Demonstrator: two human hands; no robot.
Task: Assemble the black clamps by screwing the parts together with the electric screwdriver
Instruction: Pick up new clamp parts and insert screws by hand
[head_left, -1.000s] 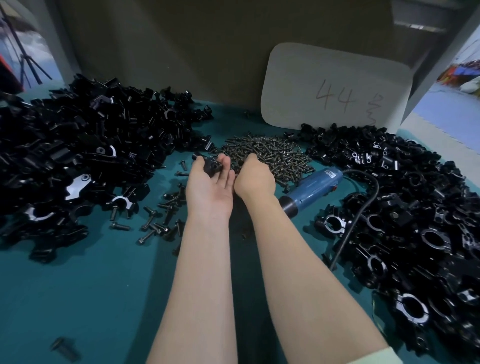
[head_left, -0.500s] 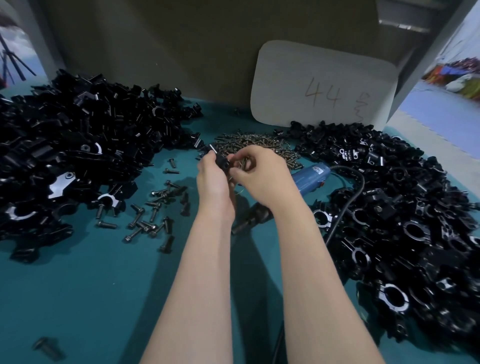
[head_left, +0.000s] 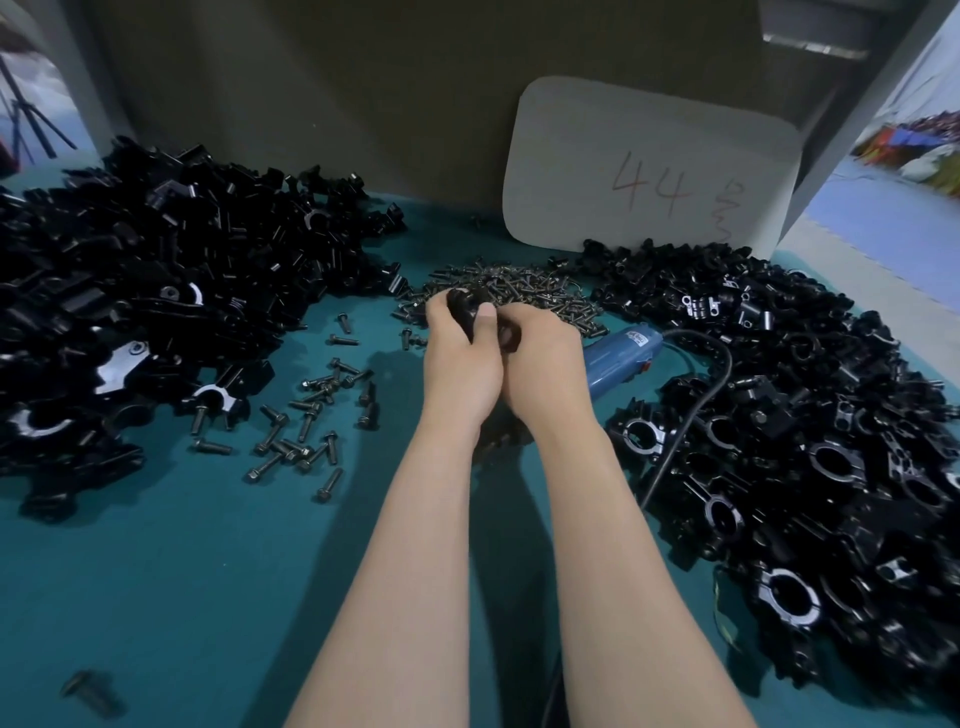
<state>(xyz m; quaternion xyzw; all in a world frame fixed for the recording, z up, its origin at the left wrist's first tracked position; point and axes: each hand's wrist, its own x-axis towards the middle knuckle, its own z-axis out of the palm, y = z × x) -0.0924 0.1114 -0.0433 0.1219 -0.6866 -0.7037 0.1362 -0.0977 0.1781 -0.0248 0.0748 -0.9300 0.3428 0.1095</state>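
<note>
- Left hand (head_left: 460, 364) grips black clamp part (head_left: 464, 307), thumb pressed on it, above screw pile (head_left: 524, 291).
- Right hand (head_left: 543, 364) curled alongside; cannot tell what it holds.
- Electric screwdriver (head_left: 621, 353) lies on table (head_left: 156, 571), just right.

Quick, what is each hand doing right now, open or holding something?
Left hand: grips a black clamp part.
Right hand: fingers curled beside it; contents cannot be told.

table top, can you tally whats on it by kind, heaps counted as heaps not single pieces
black clamp part heaps: 2 (left heap, right heap)
screw heap: 1
loose bolt scatter: 1
electric screwdriver: 1
held clamp part: 1
white card: 1
total: 7
</note>
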